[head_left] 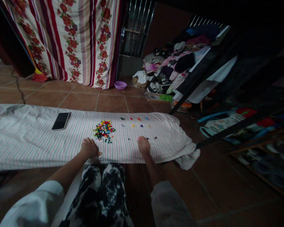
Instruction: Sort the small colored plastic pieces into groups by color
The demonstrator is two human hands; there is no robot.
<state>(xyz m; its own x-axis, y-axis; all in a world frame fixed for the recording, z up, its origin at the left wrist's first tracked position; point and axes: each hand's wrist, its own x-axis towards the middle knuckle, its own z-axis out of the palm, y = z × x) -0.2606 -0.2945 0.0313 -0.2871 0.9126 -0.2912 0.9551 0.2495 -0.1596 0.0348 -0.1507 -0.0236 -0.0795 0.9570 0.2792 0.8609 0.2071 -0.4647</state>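
On the striped cloth [75, 142], my left hand [90, 148] rests palm down, its thumb apart from the fingers and nothing visible in it. A heap of small multicoloured pieces, perhaps beads [103, 130], lies just beyond it. To the right, my right hand [144, 146] is closed in a pinch at the cloth, with a small pink piece [139, 138] at its fingertips. Small groups sorted by colour lie farther out, among them green pieces [122, 119], orange pieces [139, 119], blue pieces [147, 118] and yellow pieces [133, 125]. A dark red piece [155, 137] lies right of the hand.
A phone [61, 121] lies on the cloth at the left. Beyond are a floral curtain [72, 41], a purple basin [120, 85] and a large pile of clothes [170, 64]. A dark slanted post [191, 91] stands at the right, near the cloth's end.
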